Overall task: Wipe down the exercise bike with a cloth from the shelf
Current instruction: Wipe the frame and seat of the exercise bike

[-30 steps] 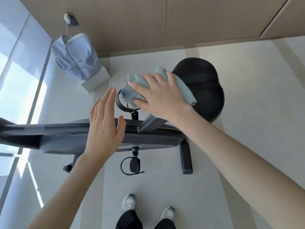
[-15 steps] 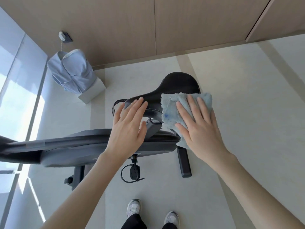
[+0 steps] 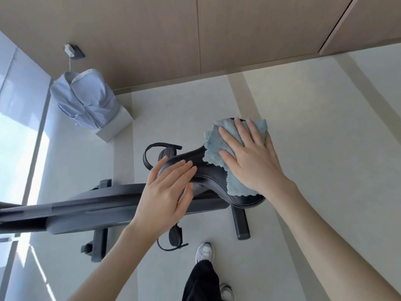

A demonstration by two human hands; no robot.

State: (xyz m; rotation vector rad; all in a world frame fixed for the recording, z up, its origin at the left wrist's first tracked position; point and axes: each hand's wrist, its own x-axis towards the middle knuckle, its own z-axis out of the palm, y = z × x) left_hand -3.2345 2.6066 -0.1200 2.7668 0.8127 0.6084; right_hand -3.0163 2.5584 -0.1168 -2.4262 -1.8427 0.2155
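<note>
A grey exercise bike [image 3: 91, 209] stands across the floor, its black saddle [image 3: 208, 174] at centre. A light blue cloth [image 3: 217, 146] lies spread over the wide rear of the saddle. My right hand [image 3: 249, 157] presses flat on the cloth with straight fingers. My left hand [image 3: 167, 190] rests on the saddle's narrow nose, fingers straight on top and thumb below its edge. A strapped pedal [image 3: 158, 153] shows behind the nose, and another pedal [image 3: 173, 237] hangs below my left wrist.
A light blue shirt [image 3: 86, 101] is draped over a white box by the wood-panelled wall [image 3: 152, 35]. A window [image 3: 15, 137] runs along the left. The bike's rear foot [image 3: 240, 224] and front foot [image 3: 97, 244] rest on the pale floor. My shoes [image 3: 205, 253] stand close in front.
My right hand slid the cloth from the saddle's nose back over its wide rear. My left hand came down from the air onto the nose. The view shifted, so the saddle sits lower.
</note>
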